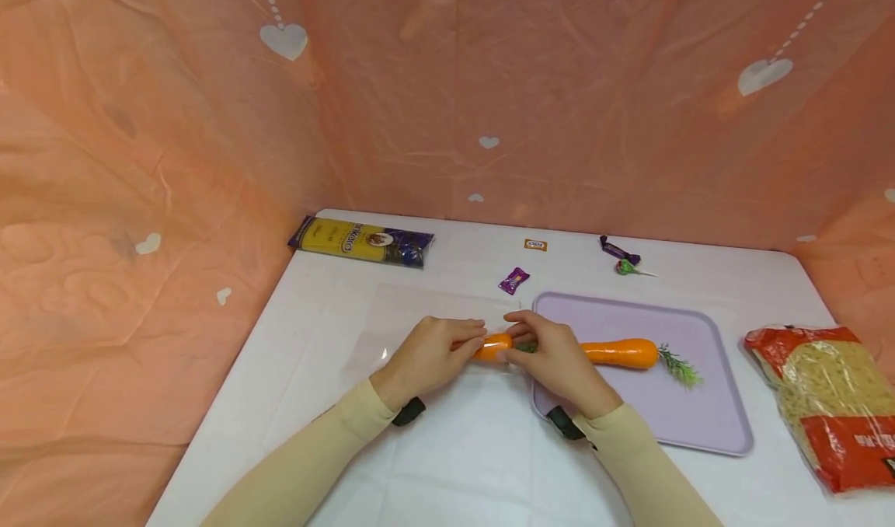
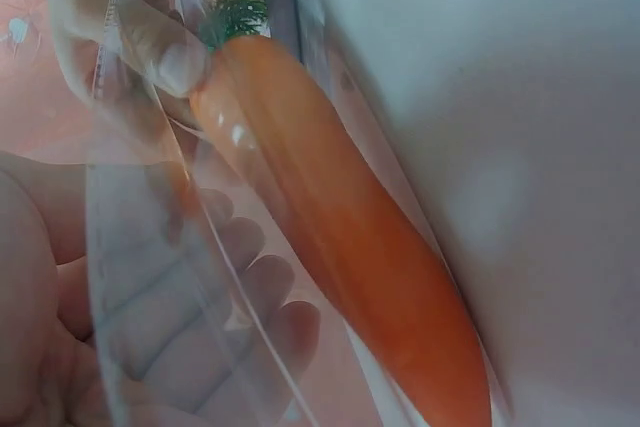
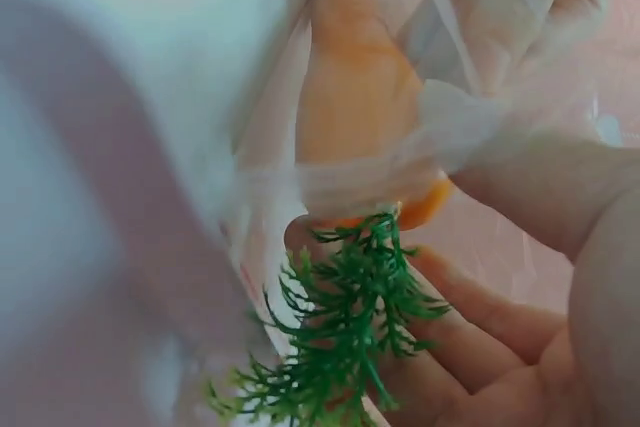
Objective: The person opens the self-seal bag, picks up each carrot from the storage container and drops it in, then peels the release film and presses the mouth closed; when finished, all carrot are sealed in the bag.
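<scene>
An orange carrot with green plastic-like leaves lies mostly inside a clear plastic bag, its leafy end sticking out of the mouth. My right hand pinches the carrot's thick end at the bag's opening, thumb on one side and fingers on the other. Opposite it, my left hand holds the bag near the mouth; its fingers show through the film in the left wrist view. A second leafy carrot rests on the lilac tray, just beyond the right hand.
A yellow and blue pasta packet lies at the back left. Toward the back are an orange wrapped sweet, a purple sweet, a dark purple wrapped candy and a lollipop. A red pasta bag sits at the right.
</scene>
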Demonstrator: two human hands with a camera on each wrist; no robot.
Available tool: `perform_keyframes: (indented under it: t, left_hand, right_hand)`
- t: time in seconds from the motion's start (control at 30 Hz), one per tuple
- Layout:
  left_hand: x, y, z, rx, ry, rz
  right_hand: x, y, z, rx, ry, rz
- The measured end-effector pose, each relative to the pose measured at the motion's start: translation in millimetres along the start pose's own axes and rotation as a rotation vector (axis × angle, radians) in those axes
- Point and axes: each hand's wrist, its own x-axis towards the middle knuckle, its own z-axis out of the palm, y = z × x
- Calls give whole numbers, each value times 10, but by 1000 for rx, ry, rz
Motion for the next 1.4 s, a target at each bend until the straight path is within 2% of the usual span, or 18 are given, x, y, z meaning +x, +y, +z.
perform_keyframes:
  t: [0.17,0.4,0.57,0.67,0.73,0.87,0.97,1.1,1.2,1.3,1.4]
  left_hand:
    - [0,-4,7,8,-2,-3]
    - [-6,-17,0,20,-1,23]
    - [-4,-24,9,16,3,7]
    - [-3,-27,20,18,5,3]
    - [-3,-24,23,12,5,3]
    - [-8,-12,20,-12,-1,4]
    - [-15,-14,15,-17,-7,-1]
    - [-13,-27,8,-16,-13,-3]
    - [-11,-27,-2,-22,-8,4]
    - [-10,-24,-5,-31,5,10]
    - [-8,-23,7,-33,12,13]
  right_hand:
    - [53,-2,65,43,-14,15]
    - [106,-11,126,48,-47,-17]
    - [56,15,29,57,-67,-12]
    - [-42,91,-124,47,-56,-29]
    - [-133,162,-268,15,-20,-60]
    - [-356,345,-604,-116,109,-94]
    - [-519,492,-859,-213,179,-65]
    - [-683,668,-1160,-265,171,27]
    - [-764,786,-1313,-284,137,106]
    - [-803,901,-1377,-291,116,157]
    - [-811,1006,-1370,-249,92,174]
